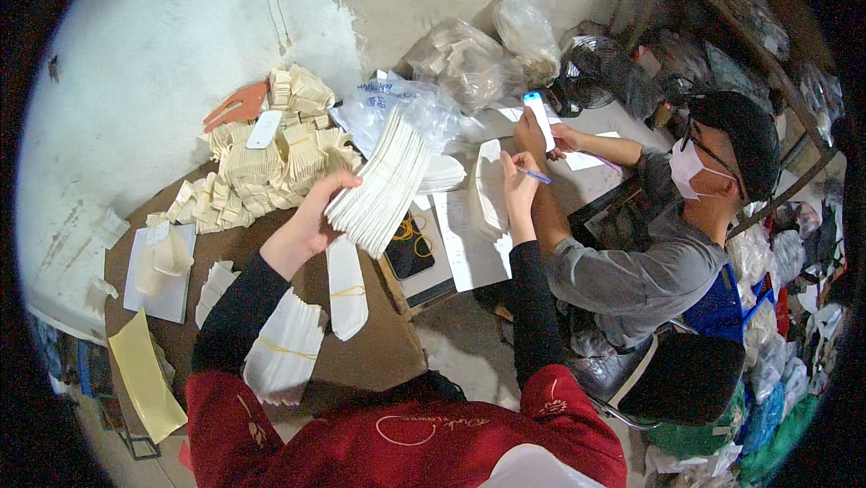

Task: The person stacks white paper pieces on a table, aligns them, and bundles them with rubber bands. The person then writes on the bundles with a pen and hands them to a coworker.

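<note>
My left hand (309, 219) is closed round the near edge of a thick fanned bundle of white strips (386, 183), raised over the table. A blue pen (534, 175) is in my closed right hand (520, 183), which is next to a smaller white bundle of strips (487, 190); whether the fingers also grip that bundle I cannot tell. More white pieces (442, 174) lie behind the raised bundle. Below my right hand, a written sheet of paper (465, 249) lies at the table edge. White bundles tied with yellow bands (347, 285), (287, 344) rest near my left forearm.
Cream bundles (257, 163) are piled at the back left, with a white phone-shaped object (263, 130) on top. A dark phone (410, 253) with yellow rubber bands lies mid-table. A masked co-worker (649, 253) sits at right, holding a phone (539, 120). Plastic bags (465, 64) line the wall.
</note>
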